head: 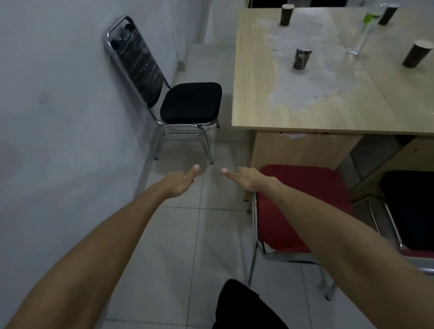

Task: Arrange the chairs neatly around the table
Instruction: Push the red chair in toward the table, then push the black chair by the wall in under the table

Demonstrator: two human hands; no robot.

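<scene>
both hands, left hand (180, 182) and right hand (247, 179), reach empty toward the black chair (190, 103), seemingly against the wall (44, 98).

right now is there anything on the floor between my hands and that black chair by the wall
Nothing visible. Both the left hand and the right hand are empty and reach over bare floor tiles toward the black chair. The red chair sits off to the right, out of that path.

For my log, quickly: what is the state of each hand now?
Left hand: open, holding nothing.
Right hand: open, holding nothing.
</scene>
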